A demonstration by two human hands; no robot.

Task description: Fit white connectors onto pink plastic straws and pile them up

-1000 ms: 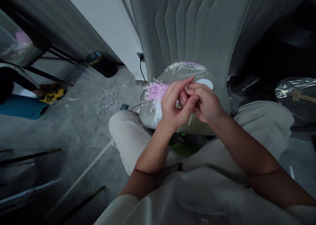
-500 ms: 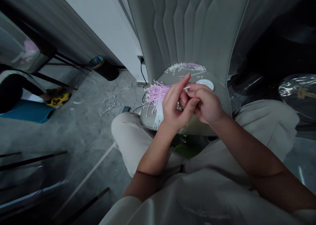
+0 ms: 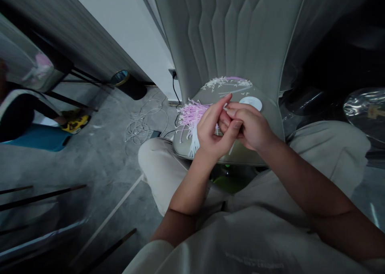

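Observation:
My left hand (image 3: pixel 214 127) and my right hand (image 3: pixel 248 127) press together above a grey-green padded chair seat (image 3: pixel 240 157). Their fingers close around something small and mostly hidden, and a thin white strip end (image 3: pixel 225 105) seems to show between them. Just left of my left hand lies a fan of pink and white plastic strips (image 3: pixel 192 119). Short white snippets (image 3: pixel 224 82) are piled at the seat's far edge. A round white disc (image 3: pixel 251 103) sits on the seat beyond my right hand.
My beige-trousered knees flank the seat. A white cable coil (image 3: pixel 141 126) lies on the concrete floor (image 3: pixel 90 162) to the left, by a black cord and wall socket (image 3: pixel 172 74). Farther left, a seated person's leg (image 3: pixel 72 123) rests by a teal mat (image 3: pixel 39 138).
My left index finger has curled down closer to my right hand. The whole scene has shifted slightly right in the view.

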